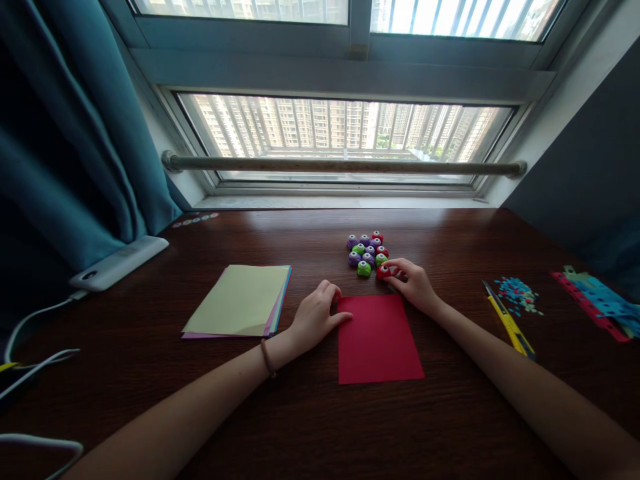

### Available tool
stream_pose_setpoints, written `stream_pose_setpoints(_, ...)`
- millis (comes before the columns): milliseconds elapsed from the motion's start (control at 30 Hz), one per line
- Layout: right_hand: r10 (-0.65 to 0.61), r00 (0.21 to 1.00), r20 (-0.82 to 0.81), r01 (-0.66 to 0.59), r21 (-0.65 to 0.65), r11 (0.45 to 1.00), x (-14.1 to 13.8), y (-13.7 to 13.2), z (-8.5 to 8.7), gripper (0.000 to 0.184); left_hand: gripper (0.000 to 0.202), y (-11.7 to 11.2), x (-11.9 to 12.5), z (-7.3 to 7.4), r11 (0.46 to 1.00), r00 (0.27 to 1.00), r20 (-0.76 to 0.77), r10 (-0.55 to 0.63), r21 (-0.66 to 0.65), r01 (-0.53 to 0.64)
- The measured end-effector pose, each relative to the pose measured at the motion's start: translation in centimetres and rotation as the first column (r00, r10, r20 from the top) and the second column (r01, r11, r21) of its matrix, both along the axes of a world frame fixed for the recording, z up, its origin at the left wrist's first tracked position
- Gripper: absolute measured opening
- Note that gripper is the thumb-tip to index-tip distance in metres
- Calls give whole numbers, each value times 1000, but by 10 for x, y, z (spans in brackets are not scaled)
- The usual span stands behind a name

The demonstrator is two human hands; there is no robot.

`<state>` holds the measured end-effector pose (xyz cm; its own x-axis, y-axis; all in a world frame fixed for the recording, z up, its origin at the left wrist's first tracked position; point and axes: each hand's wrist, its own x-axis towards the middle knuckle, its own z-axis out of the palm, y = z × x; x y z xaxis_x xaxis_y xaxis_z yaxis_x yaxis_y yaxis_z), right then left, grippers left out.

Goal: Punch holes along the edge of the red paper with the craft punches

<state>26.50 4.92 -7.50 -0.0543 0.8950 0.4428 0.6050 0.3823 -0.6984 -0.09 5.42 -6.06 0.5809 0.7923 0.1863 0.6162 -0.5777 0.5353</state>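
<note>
A sheet of red paper (379, 340) lies flat on the table in front of me. My left hand (317, 313) rests at its upper left corner, the thumb lying on the paper's left edge and the fingers loosely bent, apart from the thumb. Beyond the sheet, my right hand (410, 283) pinches a small red craft punch (383, 271) between thumb and fingers. That punch sits at the near right of a cluster of similar purple, green and red ones, among them a green craft punch (364, 269) and a purple craft punch (355, 258).
Left of me lies a stack of coloured paper (237, 300), pale yellow on top. A yellow utility knife (510, 327), small paper bits (517, 295) and punched strips (595, 303) lie to the right. A white device (120, 262) with a cable stands by the curtain (100, 133).
</note>
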Motion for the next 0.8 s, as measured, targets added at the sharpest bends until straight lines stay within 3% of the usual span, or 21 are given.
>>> stream_pose_setpoints(267, -4, 1000, 7, 4, 13, 1000, -1, -2, 3, 23, 26, -2, -1, 1, 998, 997, 78, 13, -68, -7)
stream_pose_setpoints(533, -46, 998, -32, 47, 54, 997, -1, 0, 0, 27, 46, 2, -4, -4, 969, 957, 283, 62, -247, 10)
stream_pose_setpoints(667, -78, 987, -140, 89, 70, 994, -3, -4, 4, 25, 29, 7, -5, -3, 929, 912, 401, 85, -364, 73)
stream_pose_setpoints(800, -110, 939, -327, 109, -23, 994, -6, -17, 12, 30, 24, 9, -5, 3, 876, 872, 474, 121, -464, 130)
